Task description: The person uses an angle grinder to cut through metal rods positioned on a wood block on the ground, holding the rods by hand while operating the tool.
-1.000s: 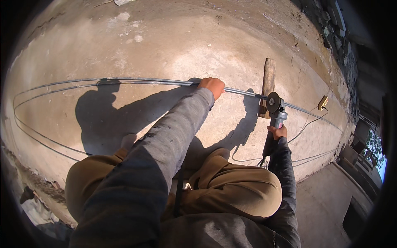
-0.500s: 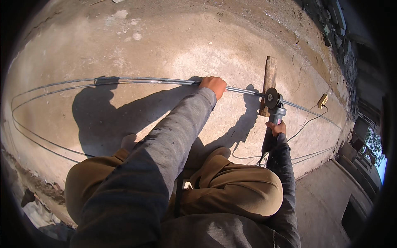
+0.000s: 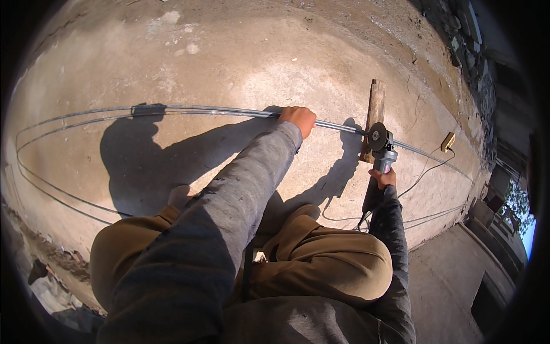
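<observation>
My left hand (image 3: pixel 297 119) is closed around long grey metal rods (image 3: pixel 223 110), which bend back in loops at the far left. Under the rods, right of that hand, lies an upright-oriented piece of wood (image 3: pixel 376 98) on the concrete ground. My right hand (image 3: pixel 382 178) grips the body of a grey angle grinder (image 3: pixel 382 156). Its dark disc (image 3: pixel 376 136) is over the rods where they cross the wood; whether it touches them I cannot tell.
A yellow power strip (image 3: pixel 448 141) with a plugged-in cord lies to the right. My bent knees (image 3: pixel 338 258) are below my hands. Rubble (image 3: pixel 461 26) lines the upper right edge, and a lower paved area (image 3: pixel 435 275) is at lower right.
Since a second ago my left hand has shifted slightly rightward along with the view of the rods. My right hand and the grinder have moved a little upward, with the same grip.
</observation>
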`<control>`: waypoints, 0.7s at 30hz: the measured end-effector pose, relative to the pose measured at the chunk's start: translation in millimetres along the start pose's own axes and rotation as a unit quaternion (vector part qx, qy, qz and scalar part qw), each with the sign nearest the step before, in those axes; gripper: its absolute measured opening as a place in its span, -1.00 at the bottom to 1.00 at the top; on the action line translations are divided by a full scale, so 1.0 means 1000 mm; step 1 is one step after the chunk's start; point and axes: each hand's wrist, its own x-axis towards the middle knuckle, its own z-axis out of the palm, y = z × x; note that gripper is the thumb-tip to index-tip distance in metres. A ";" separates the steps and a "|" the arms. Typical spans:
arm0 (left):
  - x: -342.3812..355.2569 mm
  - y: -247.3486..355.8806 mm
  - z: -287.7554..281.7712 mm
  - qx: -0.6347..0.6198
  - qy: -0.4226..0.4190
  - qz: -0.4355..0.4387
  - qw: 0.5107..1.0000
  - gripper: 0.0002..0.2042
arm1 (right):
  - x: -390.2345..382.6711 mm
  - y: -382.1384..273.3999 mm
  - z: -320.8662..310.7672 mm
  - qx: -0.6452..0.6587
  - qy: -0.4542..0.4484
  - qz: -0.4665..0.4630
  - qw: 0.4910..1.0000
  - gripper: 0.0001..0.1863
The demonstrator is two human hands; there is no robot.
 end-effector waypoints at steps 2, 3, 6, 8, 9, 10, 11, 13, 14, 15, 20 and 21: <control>0.001 0.000 0.001 0.003 -0.003 -0.002 1.000 -0.85 | 0.000 0.000 0.001 0.005 -0.002 0.002 1.000 -0.47; 0.001 -0.001 0.002 0.005 -0.005 -0.002 1.000 -0.85 | 0.000 0.001 0.001 0.010 -0.004 0.005 1.000 -0.47; 0.001 -0.003 0.004 -0.005 0.010 0.020 1.000 -0.78 | -0.001 0.000 0.001 0.018 -0.005 0.005 1.000 -0.48; 0.001 -0.003 0.004 -0.005 0.009 0.021 1.000 -0.78 | -0.002 -0.002 0.002 0.021 -0.005 0.003 1.000 -0.48; 0.001 -0.003 0.003 -0.005 0.008 0.022 1.000 -0.78 | -0.002 -0.003 0.002 0.022 -0.004 0.003 1.000 -0.49; 0.001 -0.002 0.002 -0.002 0.003 0.013 1.000 -0.80 | -0.003 -0.003 0.002 0.023 -0.004 0.003 1.000 -0.49; 0.001 -0.001 0.001 0.000 -0.001 0.005 1.000 -0.83 | -0.004 -0.004 0.002 0.019 -0.003 0.001 1.000 -0.49; 0.001 0.001 0.000 0.002 -0.005 -0.001 1.000 -0.85 | -0.005 -0.007 0.000 0.010 -0.001 -0.004 1.000 -0.50; 0.001 0.001 0.000 0.002 -0.004 0.001 1.000 -0.85 | -0.005 -0.006 0.000 0.009 0.001 -0.004 1.000 -0.50; 0.000 0.000 0.000 0.002 -0.003 0.002 1.000 -0.85 | -0.004 -0.005 0.001 0.007 0.001 -0.004 1.000 -0.50; 0.000 0.000 -0.001 -0.005 0.007 0.005 1.000 -0.85 | -0.005 -0.008 0.000 0.002 0.001 -0.007 1.000 -0.50; -0.001 0.000 0.000 -0.008 0.008 0.004 1.000 -0.85 | -0.004 -0.008 0.001 -0.005 0.004 -0.007 1.000 -0.50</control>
